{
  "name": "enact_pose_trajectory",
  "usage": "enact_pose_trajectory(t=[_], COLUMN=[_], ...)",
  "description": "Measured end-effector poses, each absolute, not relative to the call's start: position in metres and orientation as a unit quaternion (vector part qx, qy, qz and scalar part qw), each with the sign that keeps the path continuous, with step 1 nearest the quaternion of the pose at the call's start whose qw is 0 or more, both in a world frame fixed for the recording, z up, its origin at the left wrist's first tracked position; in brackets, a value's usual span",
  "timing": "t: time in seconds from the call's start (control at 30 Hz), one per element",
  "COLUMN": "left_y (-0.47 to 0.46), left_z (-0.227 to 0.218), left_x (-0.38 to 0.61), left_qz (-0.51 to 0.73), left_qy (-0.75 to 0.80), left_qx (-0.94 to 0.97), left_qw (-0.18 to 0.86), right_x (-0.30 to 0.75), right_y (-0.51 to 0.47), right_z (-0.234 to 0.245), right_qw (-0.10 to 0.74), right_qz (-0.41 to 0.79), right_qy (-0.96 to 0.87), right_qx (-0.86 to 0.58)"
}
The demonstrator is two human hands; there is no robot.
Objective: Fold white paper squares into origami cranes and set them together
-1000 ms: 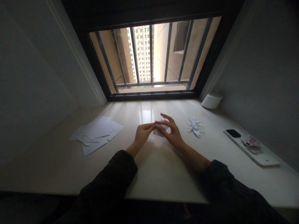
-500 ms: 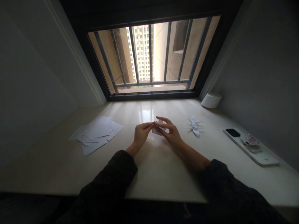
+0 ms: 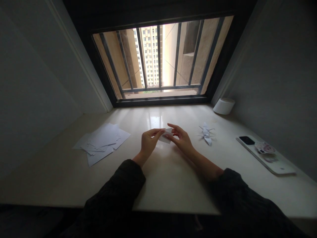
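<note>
A small piece of folded white paper (image 3: 165, 138) is held up between both hands, just above the sill. My left hand (image 3: 149, 141) pinches its left side between thumb and fingers. On the other side, my right hand (image 3: 182, 139) grips the paper with the thumb below and bent fingers above, while its index finger sticks out toward the window. The finer folds are too small to make out. To the right lie several folded paper cranes (image 3: 206, 135) in a row, apart from my hand.
Left of my hands is a loose stack of white paper sheets (image 3: 104, 138). A phone (image 3: 267, 157) with a cartoon grip lies at the right, and a white round object (image 3: 224, 106) stands in the back corner. The barred window (image 3: 160, 62) closes off the far side.
The paper has turned and shifted slightly left in my fingers. My right fingers have lifted and curled back from its top face, while my left hand keeps its pinch.
</note>
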State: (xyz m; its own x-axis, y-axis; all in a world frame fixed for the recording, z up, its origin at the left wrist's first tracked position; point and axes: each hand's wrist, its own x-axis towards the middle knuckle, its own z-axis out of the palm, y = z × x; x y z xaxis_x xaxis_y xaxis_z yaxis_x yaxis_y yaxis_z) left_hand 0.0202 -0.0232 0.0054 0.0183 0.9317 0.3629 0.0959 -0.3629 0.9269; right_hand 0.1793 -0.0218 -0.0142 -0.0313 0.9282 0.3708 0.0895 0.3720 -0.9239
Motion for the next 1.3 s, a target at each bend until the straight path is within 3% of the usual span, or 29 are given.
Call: enact_pose_trajectory(t=[0.3, 0.57, 1.07, 1.3], left_y=[-0.018, -0.013, -0.015, -0.014], left_z=[0.001, -0.007, -0.006, -0.011], left_x=[0.020, 0.021, 0.023, 0.022], left_qz=[0.561, 0.489, 0.484, 0.409], left_qy=[0.413, 0.401, 0.407, 0.403], left_qx=[0.580, 0.575, 0.570, 0.575], left_qw=[0.421, 0.519, 0.524, 0.583], right_x=[0.177, 0.182, 0.181, 0.183], right_y=[-0.025, -0.020, -0.021, -0.025], right_z=[-0.010, -0.015, -0.013, -0.009], right_qw=[0.546, 0.568, 0.575, 0.552], right_qz=[0.457, 0.361, 0.335, 0.309], right_qy=[-0.546, -0.561, -0.562, -0.594], right_qx=[-0.442, -0.482, -0.491, -0.498])
